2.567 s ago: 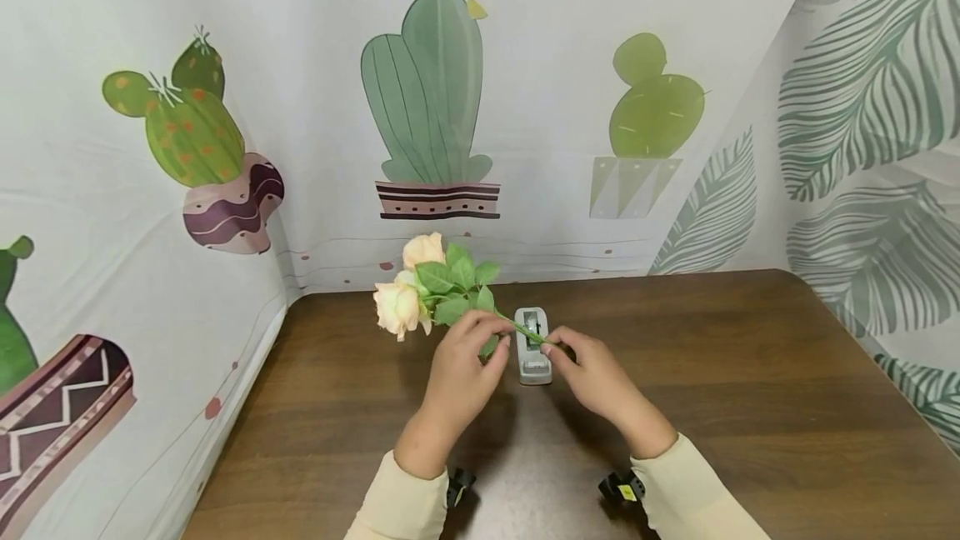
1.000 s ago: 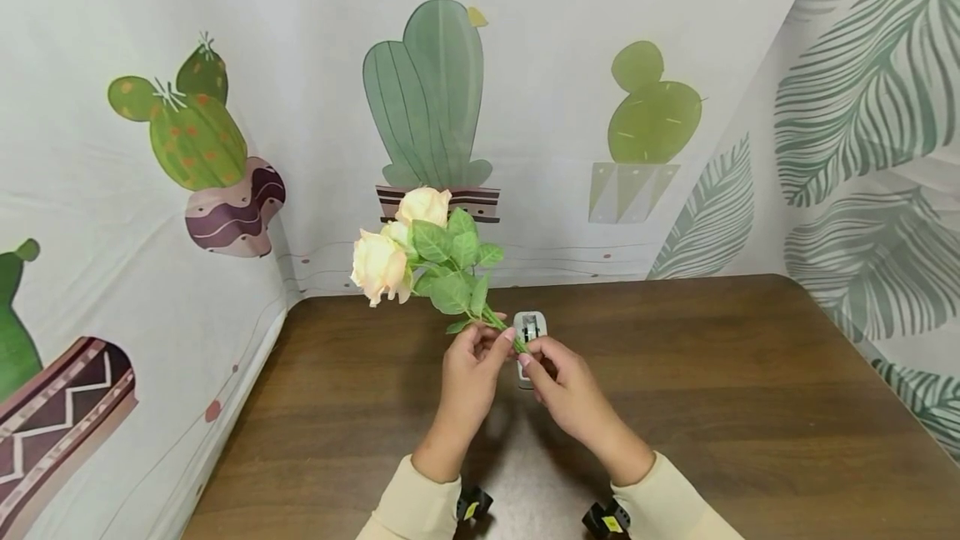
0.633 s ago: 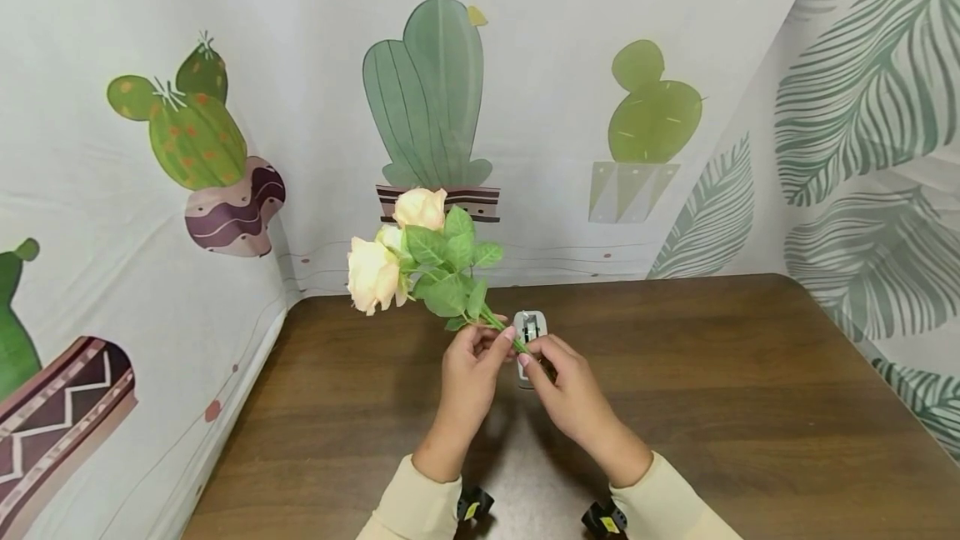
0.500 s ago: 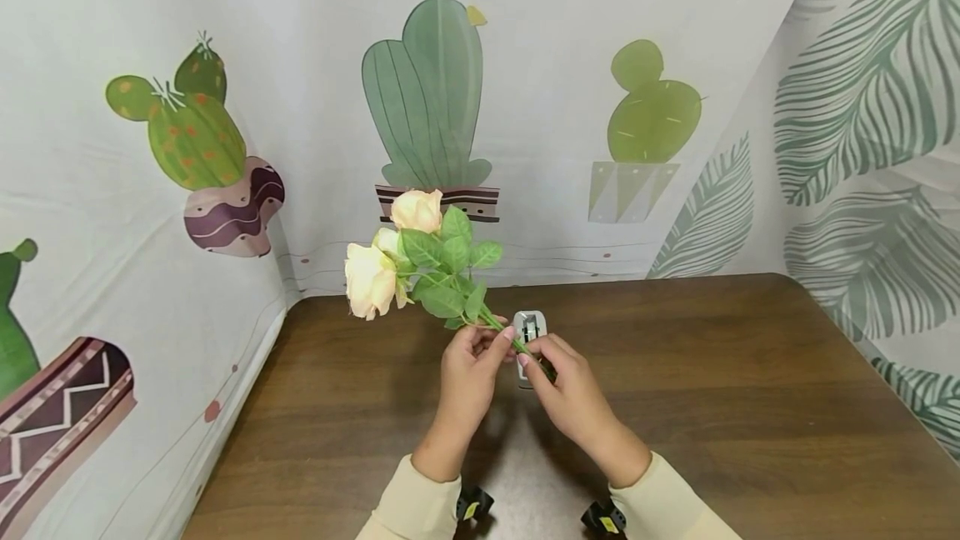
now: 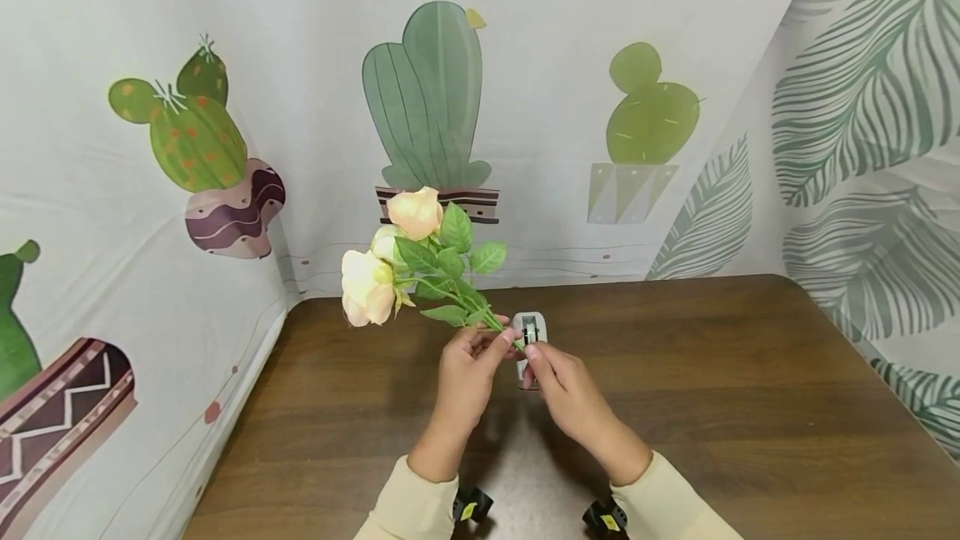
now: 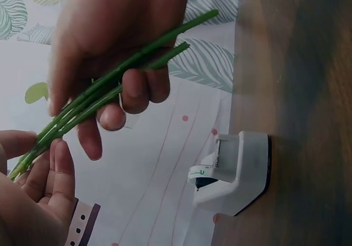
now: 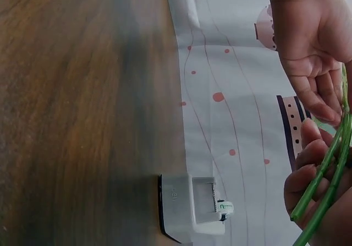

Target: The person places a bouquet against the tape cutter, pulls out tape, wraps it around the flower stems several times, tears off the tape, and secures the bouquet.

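Peach-cream roses (image 5: 367,288) with green leaves lean up and to the left over the table's far edge. My left hand (image 5: 465,377) pinches their green stems (image 6: 91,100) between thumb and fingers, just below the leaves. Close beside it, my right hand (image 5: 573,390) holds the lower stems, with its thumb along them and its fingers curled beneath. Two cut stem ends stick out past the right hand in both wrist views. Below and behind the hands stands a pale grey tape dispenser (image 6: 234,171) with a small roll of tape, partly covered by the right hand in the head view.
The dispenser rests on a dark brown wooden table (image 5: 712,382). A white cloth backdrop (image 5: 547,65) printed with cacti and leaves hangs behind and to the left. Black wrist cameras (image 5: 606,517) are strapped at both cuffs.
Since the earliest frame the roses have been lifted and my hands have come together on the stems. Over the last second the blossoms have turned and shifted slightly left; my right thumb has moved.
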The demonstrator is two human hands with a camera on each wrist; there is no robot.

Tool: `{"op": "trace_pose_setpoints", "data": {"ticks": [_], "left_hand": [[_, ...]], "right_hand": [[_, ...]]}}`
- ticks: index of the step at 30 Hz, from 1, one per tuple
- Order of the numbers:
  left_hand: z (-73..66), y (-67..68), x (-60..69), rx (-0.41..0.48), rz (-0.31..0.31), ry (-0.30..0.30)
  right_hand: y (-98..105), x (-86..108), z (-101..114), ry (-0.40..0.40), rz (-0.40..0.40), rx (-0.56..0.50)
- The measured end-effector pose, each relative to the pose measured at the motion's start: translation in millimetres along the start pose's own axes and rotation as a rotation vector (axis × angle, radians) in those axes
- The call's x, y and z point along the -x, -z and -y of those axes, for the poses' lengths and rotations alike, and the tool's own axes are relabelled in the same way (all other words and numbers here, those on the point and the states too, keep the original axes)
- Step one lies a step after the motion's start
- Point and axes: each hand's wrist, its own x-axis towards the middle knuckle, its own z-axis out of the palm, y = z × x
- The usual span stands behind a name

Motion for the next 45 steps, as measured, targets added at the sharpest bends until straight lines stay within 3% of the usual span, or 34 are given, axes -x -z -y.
{"op": "trace_pose_setpoints", "data": {"ticks": [5, 17, 45], "left_hand": [[-2.1, 0.0, 0.6, -0.017, -0.001, -0.003], [-1.5, -0.5, -0.7, 0.048, 0.015, 0.007], [-0.6, -1.8, 0.3, -0.060, -0.052, 0.038]], "right_hand": [[0.9, -0.2, -1.3, 0.047, -0.017, -0.010], [1.5, 0.3, -1.7, 0.097, -0.100, 0.014], [0.4, 0.5, -2.4, 0.127, -0.181, 0.069]]}}
